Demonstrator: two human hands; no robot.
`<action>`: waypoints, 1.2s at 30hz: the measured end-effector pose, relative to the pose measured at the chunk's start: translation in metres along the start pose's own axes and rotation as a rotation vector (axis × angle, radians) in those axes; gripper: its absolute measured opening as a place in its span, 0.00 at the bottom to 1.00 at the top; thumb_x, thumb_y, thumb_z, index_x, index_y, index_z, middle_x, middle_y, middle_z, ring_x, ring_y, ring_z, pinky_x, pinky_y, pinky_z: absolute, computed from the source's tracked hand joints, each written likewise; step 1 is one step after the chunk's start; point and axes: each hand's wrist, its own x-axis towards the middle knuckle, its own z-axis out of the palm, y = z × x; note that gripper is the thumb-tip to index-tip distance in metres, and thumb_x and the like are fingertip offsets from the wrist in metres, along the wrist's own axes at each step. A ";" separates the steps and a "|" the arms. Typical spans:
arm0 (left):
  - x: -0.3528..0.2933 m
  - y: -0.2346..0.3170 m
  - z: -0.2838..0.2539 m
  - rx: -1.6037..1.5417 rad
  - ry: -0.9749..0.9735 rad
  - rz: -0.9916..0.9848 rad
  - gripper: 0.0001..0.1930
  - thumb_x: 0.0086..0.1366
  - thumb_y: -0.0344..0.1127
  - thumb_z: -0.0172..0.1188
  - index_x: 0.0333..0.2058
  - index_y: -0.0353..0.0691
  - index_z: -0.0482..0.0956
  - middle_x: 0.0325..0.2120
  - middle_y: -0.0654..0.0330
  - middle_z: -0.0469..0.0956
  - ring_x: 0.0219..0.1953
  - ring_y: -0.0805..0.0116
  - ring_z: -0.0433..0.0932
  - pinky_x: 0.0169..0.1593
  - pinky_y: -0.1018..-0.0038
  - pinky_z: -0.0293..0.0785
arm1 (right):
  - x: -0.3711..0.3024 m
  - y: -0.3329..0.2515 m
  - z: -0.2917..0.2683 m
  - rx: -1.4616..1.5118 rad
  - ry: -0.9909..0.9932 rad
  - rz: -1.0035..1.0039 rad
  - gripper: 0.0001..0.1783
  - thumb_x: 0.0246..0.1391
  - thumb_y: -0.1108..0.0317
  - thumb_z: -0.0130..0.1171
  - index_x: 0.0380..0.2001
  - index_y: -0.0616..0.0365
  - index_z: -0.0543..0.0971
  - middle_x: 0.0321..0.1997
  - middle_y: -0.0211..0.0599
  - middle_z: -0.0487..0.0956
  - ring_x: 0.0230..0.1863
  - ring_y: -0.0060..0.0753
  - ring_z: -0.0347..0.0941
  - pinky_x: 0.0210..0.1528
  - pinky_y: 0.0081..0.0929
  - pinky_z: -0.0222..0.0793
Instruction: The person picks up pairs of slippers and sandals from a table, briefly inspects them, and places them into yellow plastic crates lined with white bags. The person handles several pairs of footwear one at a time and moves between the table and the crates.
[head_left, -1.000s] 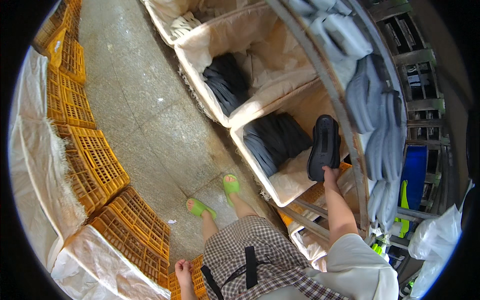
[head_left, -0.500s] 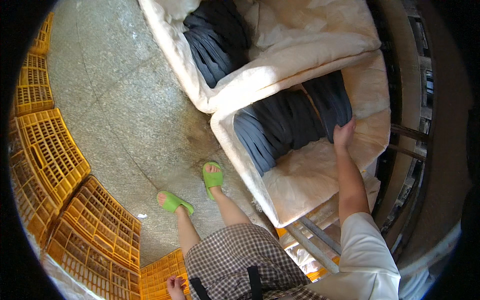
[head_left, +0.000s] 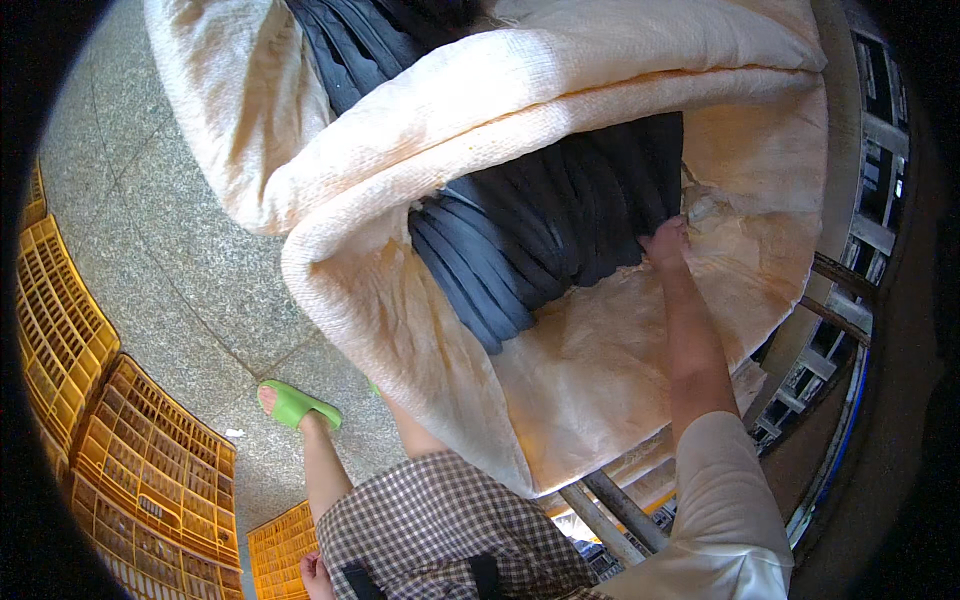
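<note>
A row of black, flexible strips (head_left: pixel 540 215) lies packed side by side in a cream woven sack (head_left: pixel 590 390) with a thick rolled rim. My right hand (head_left: pixel 667 243) reaches down into this sack and is closed on the near end of the rightmost black strip. Part of its grip is hidden by the strip. My left hand (head_left: pixel 316 575) hangs low beside my checked apron (head_left: pixel 440 520), partly cut off by the lower edge. Its fingers are loosely bent, and I see nothing in them.
A second cream sack (head_left: pixel 225 110) with more black strips (head_left: pixel 355 50) adjoins at the far side. Yellow plastic crates (head_left: pixel 160 430) line the left, with another crate (head_left: pixel 283 548) near my left hand. Metal bars (head_left: pixel 605 520) pass below the sack; a metal framework (head_left: pixel 865 240) stands right.
The sacks appear larger and nearer as my view has shifted toward them. The strip in my right hand, formerly angled apart from the row, now lies down against it.
</note>
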 end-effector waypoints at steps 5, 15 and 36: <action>-0.002 0.000 -0.003 0.035 -0.031 0.061 0.06 0.64 0.31 0.51 0.35 0.37 0.74 0.31 0.64 0.74 0.34 0.73 0.69 0.43 0.76 0.68 | 0.005 -0.022 -0.004 0.136 0.352 -0.175 0.62 0.41 0.38 0.62 0.59 0.80 0.44 0.64 0.67 0.50 0.66 0.60 0.48 0.65 0.45 0.48; -0.002 0.001 0.000 -0.030 -0.014 0.095 0.09 0.64 0.36 0.53 0.37 0.36 0.72 0.33 0.62 0.74 0.37 0.73 0.70 0.44 0.75 0.68 | 0.000 -0.030 -0.047 0.111 0.323 -0.250 0.52 0.49 0.37 0.53 0.62 0.70 0.51 0.68 0.58 0.48 0.67 0.57 0.46 0.66 0.47 0.44; -0.119 0.176 -0.172 -0.081 -0.060 0.701 0.22 0.62 0.41 0.53 0.52 0.37 0.63 0.40 0.55 0.71 0.37 0.67 0.72 0.38 0.73 0.71 | -0.583 -0.138 -0.484 0.735 0.329 -1.711 0.14 0.47 0.66 0.56 0.40 0.55 0.75 0.50 0.36 0.72 0.54 0.39 0.65 0.55 0.38 0.59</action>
